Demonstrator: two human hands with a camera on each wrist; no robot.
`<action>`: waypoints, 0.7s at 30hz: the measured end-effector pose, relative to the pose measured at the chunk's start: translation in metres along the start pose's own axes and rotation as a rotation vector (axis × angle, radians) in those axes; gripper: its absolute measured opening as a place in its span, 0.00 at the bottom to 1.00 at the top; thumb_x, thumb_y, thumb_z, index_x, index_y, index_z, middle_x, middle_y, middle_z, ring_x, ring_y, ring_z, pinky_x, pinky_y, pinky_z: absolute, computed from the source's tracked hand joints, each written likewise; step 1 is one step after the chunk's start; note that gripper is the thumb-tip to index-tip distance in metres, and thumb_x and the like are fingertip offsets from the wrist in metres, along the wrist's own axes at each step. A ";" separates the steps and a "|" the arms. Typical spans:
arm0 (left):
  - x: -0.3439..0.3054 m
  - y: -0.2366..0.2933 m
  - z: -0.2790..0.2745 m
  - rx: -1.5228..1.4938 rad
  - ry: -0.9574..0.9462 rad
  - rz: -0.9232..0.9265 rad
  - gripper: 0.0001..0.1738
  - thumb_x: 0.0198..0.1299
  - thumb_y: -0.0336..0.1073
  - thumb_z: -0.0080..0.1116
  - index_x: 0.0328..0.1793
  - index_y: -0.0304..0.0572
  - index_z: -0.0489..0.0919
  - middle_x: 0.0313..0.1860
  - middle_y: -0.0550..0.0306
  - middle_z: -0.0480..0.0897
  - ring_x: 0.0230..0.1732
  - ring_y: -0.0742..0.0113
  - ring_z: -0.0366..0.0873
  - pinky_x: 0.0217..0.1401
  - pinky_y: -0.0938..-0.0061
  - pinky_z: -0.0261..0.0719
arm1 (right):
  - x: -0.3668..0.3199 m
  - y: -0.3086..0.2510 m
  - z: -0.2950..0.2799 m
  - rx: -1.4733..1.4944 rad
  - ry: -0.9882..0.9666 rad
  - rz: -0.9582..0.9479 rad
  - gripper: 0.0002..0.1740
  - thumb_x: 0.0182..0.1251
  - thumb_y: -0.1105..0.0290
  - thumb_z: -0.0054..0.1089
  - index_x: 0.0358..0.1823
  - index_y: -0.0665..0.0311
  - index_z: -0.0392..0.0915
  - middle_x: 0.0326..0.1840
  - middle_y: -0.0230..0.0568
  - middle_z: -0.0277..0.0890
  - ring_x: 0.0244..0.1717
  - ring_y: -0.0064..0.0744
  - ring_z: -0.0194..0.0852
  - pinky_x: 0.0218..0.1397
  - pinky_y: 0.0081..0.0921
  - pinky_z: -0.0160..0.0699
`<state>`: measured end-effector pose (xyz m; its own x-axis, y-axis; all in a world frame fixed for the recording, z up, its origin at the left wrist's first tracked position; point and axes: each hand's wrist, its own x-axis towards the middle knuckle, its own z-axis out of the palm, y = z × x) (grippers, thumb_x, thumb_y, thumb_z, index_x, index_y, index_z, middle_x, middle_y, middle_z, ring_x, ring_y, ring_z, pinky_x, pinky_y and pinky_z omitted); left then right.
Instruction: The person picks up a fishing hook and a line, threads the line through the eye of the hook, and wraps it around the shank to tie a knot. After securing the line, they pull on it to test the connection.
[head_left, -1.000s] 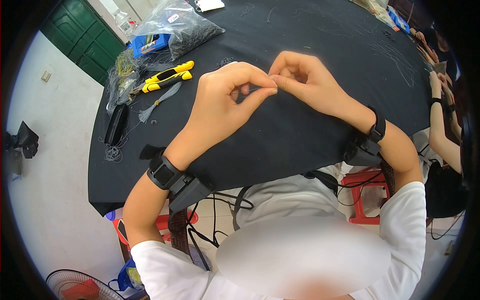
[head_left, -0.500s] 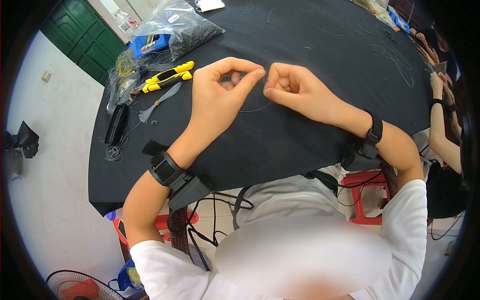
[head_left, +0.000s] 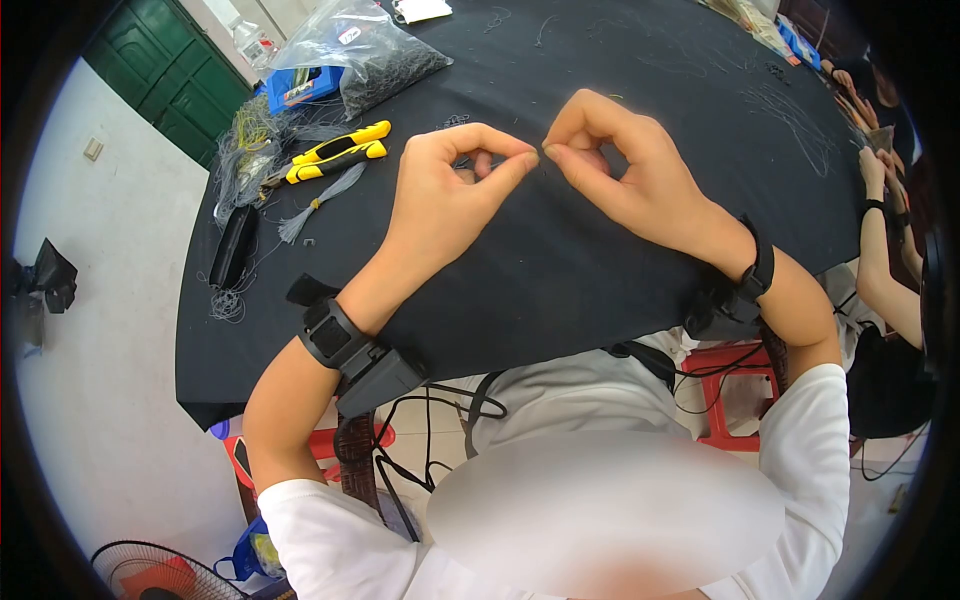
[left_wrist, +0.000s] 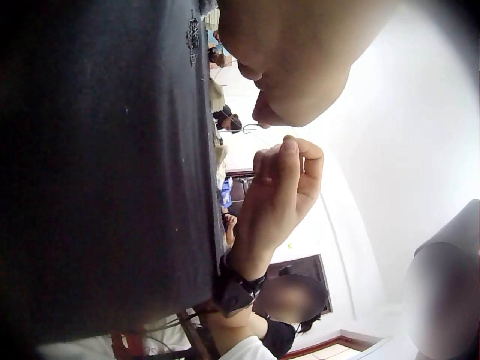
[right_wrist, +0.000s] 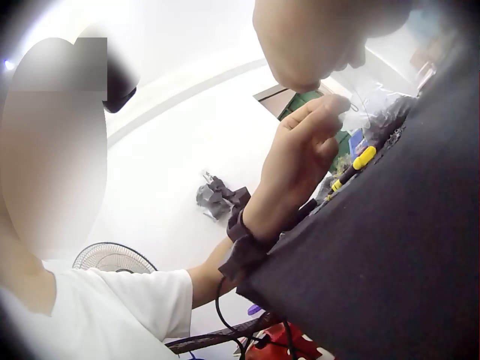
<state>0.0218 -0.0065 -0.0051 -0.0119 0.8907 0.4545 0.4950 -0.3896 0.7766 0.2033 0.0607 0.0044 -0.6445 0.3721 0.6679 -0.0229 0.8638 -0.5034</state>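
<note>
Over the dark-covered table, my left hand point(head_left: 445, 190) and right hand point(head_left: 640, 165) face each other, fingertips almost meeting in the head view. The left thumb and index finger pinch a small hook point(left_wrist: 250, 129), which shows as a thin curved shape at the fingertips in the left wrist view. My right thumb and index finger are pressed together at their tips. What they hold is too fine to make out in the head view; a thin line ran between the hands a moment ago. In the right wrist view the left hand point(right_wrist: 304, 154) is seen from the side.
Left on the black cloth point(head_left: 560, 300) lie yellow-black pliers point(head_left: 335, 165), a tied bundle of grey line point(head_left: 318, 205), a black case point(head_left: 235, 248) and tangled line. Behind them stands a plastic bag point(head_left: 390, 75) of small dark pieces. Another person's arms point(head_left: 875, 220) are at far right.
The hands parted slightly, with a thin line hanging between them, then came close again. My right hand has risen and moved away from me; the left shifted slightly right.
</note>
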 end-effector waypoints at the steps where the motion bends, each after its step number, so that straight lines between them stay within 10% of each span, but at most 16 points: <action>1: 0.000 -0.001 0.000 0.003 -0.020 0.008 0.05 0.52 0.28 0.64 0.34 0.34 0.83 0.25 0.69 0.77 0.26 0.87 0.64 0.26 0.89 0.60 | 0.001 0.001 0.000 -0.009 0.001 -0.010 0.04 0.60 0.74 0.55 0.31 0.65 0.69 0.15 0.30 0.57 0.17 0.19 0.53 0.21 0.20 0.55; 21: -0.001 0.000 -0.002 0.001 -0.094 0.178 0.04 0.52 0.21 0.61 0.35 0.31 0.81 0.35 0.56 0.81 0.35 0.77 0.76 0.38 0.85 0.71 | 0.000 0.031 0.004 0.536 -0.281 0.395 0.06 0.65 0.70 0.53 0.34 0.66 0.72 0.20 0.20 0.64 0.22 0.08 0.55 0.25 0.11 0.54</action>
<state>0.0197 -0.0077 -0.0044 0.1567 0.8257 0.5419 0.4833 -0.5426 0.6871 0.1993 0.0862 -0.0140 -0.8527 0.4585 0.2503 -0.0728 0.3703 -0.9261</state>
